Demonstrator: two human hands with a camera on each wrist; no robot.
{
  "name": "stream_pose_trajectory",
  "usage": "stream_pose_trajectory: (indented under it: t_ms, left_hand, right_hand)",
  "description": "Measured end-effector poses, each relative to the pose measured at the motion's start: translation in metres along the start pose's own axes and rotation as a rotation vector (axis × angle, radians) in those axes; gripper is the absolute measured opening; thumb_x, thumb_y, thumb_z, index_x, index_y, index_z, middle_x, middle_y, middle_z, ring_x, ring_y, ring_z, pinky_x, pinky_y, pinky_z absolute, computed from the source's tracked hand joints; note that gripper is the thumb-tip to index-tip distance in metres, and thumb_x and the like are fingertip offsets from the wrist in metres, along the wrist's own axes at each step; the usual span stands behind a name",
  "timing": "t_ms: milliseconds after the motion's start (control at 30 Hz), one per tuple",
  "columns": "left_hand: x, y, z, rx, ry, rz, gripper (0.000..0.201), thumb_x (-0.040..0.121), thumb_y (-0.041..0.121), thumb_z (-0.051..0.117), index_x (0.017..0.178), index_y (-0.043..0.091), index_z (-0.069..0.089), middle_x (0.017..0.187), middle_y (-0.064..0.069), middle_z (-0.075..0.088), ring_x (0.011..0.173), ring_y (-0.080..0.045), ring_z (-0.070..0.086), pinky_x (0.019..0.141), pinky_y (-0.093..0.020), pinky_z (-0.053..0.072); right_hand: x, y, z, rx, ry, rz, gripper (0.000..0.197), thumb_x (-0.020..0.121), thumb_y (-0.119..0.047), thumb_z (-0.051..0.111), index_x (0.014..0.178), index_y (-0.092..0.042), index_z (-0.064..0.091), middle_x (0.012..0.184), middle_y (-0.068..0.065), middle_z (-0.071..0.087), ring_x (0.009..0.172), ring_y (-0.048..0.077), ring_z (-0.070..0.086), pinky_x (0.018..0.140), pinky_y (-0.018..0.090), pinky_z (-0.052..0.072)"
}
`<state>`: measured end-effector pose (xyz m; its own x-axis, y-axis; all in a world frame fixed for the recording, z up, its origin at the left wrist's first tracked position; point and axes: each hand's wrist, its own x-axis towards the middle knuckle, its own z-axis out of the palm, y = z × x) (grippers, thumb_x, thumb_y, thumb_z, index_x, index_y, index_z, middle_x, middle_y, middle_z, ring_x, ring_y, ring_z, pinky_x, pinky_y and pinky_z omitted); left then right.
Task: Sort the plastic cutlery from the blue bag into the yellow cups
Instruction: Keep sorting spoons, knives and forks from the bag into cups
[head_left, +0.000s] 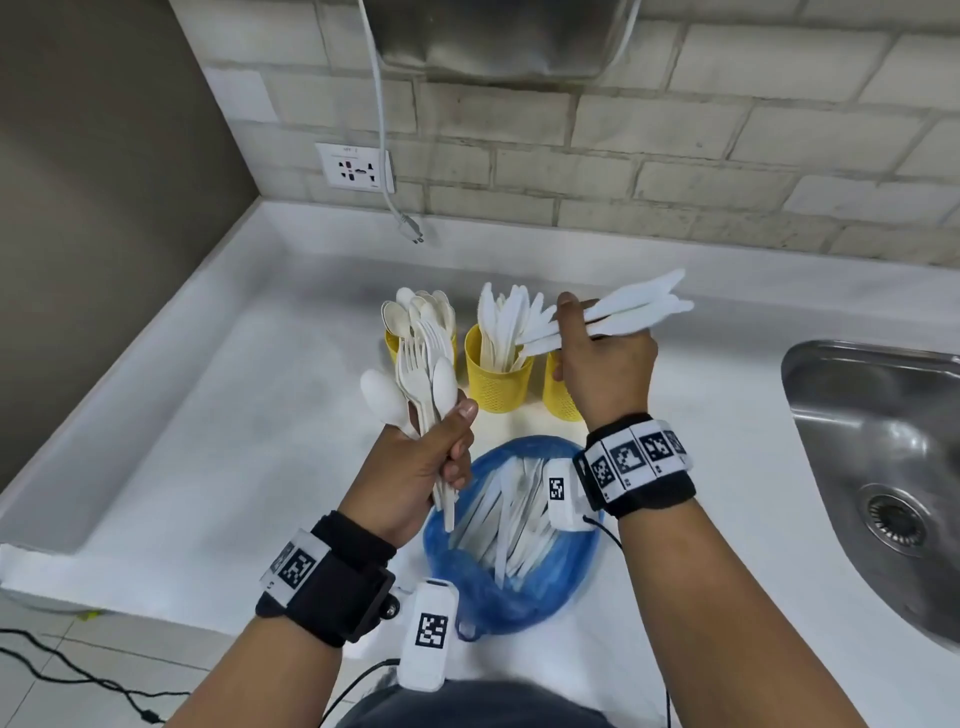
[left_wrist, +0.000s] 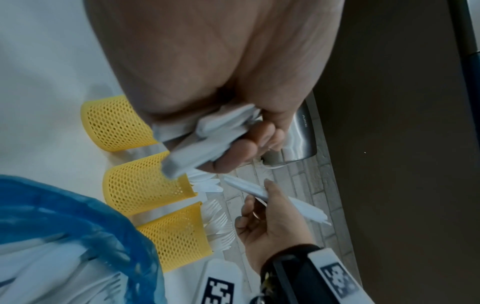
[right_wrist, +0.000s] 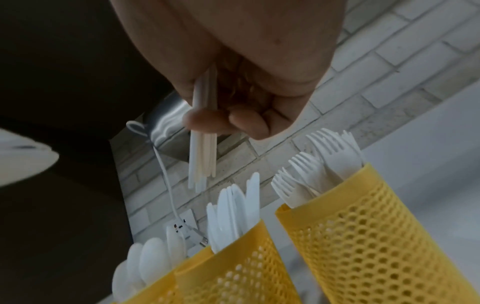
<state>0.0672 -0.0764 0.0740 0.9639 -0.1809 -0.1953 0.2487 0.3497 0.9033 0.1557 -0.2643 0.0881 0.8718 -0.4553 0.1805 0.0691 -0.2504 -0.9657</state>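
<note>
Right hand: your right hand (head_left: 605, 364), upper centre of the head view, curls round a small bundle of white plastic knives (head_left: 631, 306), held level with the blades pointing to the frame's right, above the yellow cups.
Left hand: your left hand (head_left: 426, 457), centre of the frame, is fisted round a mixed sheaf of white plastic forks and spoons (head_left: 423, 374), heads up and fanned.
Cups: three yellow perforated plastic cups stand in a row above the hands. The left spoon cup (head_left: 395, 343) is half hidden by your sheaf, the middle knife cup (head_left: 497, 379) is in plain sight, and the right fork cup (head_left: 558, 395) sits behind your right hand.
Bag: the crumpled blue plastic bag (head_left: 519, 587) lies open on the white countertop (head_left: 234, 441), lower centre, with more white cutlery inside.
Risk, knives: they must be turned upright before they enter. Dropped level, they would likely bridge the rim and skid off.
Risk, neighbour: the fork cup stands just beside the knife cup, so a careless lowering could land knives among forks.
Risk, tipping: the cups look light and top-heavy, and a knock from your wrist may topple one.
Risk, sheaf: the loose outer spoon could slip from your left hand.
Risk, sink: the steel sink (head_left: 883, 467) at the right edge would catch strays.
</note>
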Motion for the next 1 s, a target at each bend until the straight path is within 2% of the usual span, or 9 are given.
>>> stream_pose_trajectory:
  t_ms: [133, 200, 267, 367, 467, 600, 700, 900, 1000]
  left_hand:
    - [0.009, 0.0, -0.009, 0.051, -0.04, 0.0, 0.018, 0.101, 0.02, 0.063, 0.083, 0.019, 0.06, 0.065, -0.002, 0.037, 0.054, -0.015, 0.032, 0.053, -0.027, 0.035]
    - [0.012, 0.001, -0.012, 0.062, -0.057, -0.01, 0.017, 0.1, 0.02, 0.064, 0.084, 0.019, 0.06, 0.065, -0.002, 0.038, 0.054, -0.014, 0.033, 0.053, -0.026, 0.036]
    - [0.014, 0.002, -0.015, 0.062, -0.066, -0.023, 0.016, 0.1, 0.02, 0.064, 0.085, 0.018, 0.061, 0.065, -0.002, 0.039, 0.053, -0.014, 0.034, 0.054, -0.025, 0.036]
    - [0.016, 0.001, -0.022, 0.086, -0.066, -0.034, 0.014, 0.1, 0.021, 0.064, 0.088, 0.016, 0.06, 0.064, -0.001, 0.04, 0.053, -0.014, 0.035, 0.054, -0.026, 0.036]
    - [0.02, 0.001, -0.027, 0.114, -0.049, -0.044, 0.012, 0.099, 0.023, 0.065, 0.09, 0.016, 0.062, 0.063, 0.0, 0.041, 0.053, -0.014, 0.036, 0.055, -0.028, 0.037]
    - [0.024, 0.002, -0.031, 0.108, -0.049, -0.063, 0.01, 0.099, 0.023, 0.066, 0.094, 0.015, 0.063, 0.063, 0.0, 0.042, 0.053, -0.014, 0.037, 0.055, -0.028, 0.038]
    - [0.025, 0.002, -0.031, 0.128, -0.06, -0.074, 0.014, 0.099, 0.024, 0.066, 0.093, 0.013, 0.062, 0.062, 0.0, 0.042, 0.053, -0.015, 0.037, 0.054, -0.028, 0.038]
    - [0.026, 0.003, -0.026, 0.146, -0.082, -0.086, 0.018, 0.1, 0.022, 0.065, 0.09, 0.008, 0.058, 0.059, 0.001, 0.043, 0.051, -0.014, 0.038, 0.053, -0.027, 0.04]
    - [0.028, 0.003, -0.026, 0.136, -0.093, -0.085, 0.016, 0.1, 0.022, 0.064, 0.096, 0.007, 0.059, 0.059, 0.002, 0.043, 0.051, -0.014, 0.038, 0.052, -0.026, 0.041]
  right_hand:
    - [0.005, 0.005, 0.022, -0.183, -0.001, -0.124, 0.041, 0.09, -0.046, 0.068, 0.065, -0.014, 0.067, 0.064, -0.004, 0.071, 0.065, 0.017, 0.071, 0.063, 0.03, 0.053]
    - [0.006, 0.007, 0.033, -0.274, -0.03, -0.147, 0.045, 0.091, -0.049, 0.066, 0.063, -0.013, 0.065, 0.063, 0.001, 0.07, 0.064, 0.022, 0.069, 0.061, 0.031, 0.053]
    - [0.008, 0.009, 0.043, -0.389, -0.073, -0.113, 0.051, 0.087, -0.059, 0.059, 0.063, -0.014, 0.062, 0.065, 0.005, 0.07, 0.066, 0.029, 0.068, 0.064, 0.036, 0.056]
    - [0.009, 0.009, 0.056, -0.555, -0.158, -0.037, 0.056, 0.089, -0.063, 0.055, 0.074, -0.01, 0.066, 0.078, 0.013, 0.072, 0.077, 0.034, 0.069, 0.071, 0.038, 0.057]
    - [0.007, 0.006, 0.061, -0.649, -0.228, -0.052, 0.048, 0.095, -0.055, 0.056, 0.071, -0.013, 0.054, 0.083, 0.015, 0.071, 0.078, 0.033, 0.065, 0.069, 0.034, 0.049]
    - [0.006, 0.007, 0.066, -0.77, -0.288, -0.032, 0.048, 0.097, -0.053, 0.052, 0.092, -0.008, 0.067, 0.095, 0.016, 0.072, 0.088, 0.037, 0.068, 0.069, 0.033, 0.045]
    - [0.008, 0.009, 0.068, -0.812, -0.334, -0.012, 0.049, 0.096, -0.056, 0.051, 0.093, -0.01, 0.067, 0.096, 0.014, 0.071, 0.09, 0.037, 0.068, 0.07, 0.034, 0.046]
    - [0.011, 0.018, 0.07, -0.785, -0.322, -0.035, 0.045, 0.09, -0.062, 0.053, 0.075, -0.019, 0.055, 0.086, 0.01, 0.07, 0.083, 0.033, 0.067, 0.066, 0.031, 0.044]
    - [0.008, 0.018, 0.067, -0.731, -0.276, -0.095, 0.038, 0.093, -0.056, 0.056, 0.087, -0.018, 0.059, 0.086, 0.009, 0.072, 0.088, 0.035, 0.068, 0.072, 0.037, 0.053]
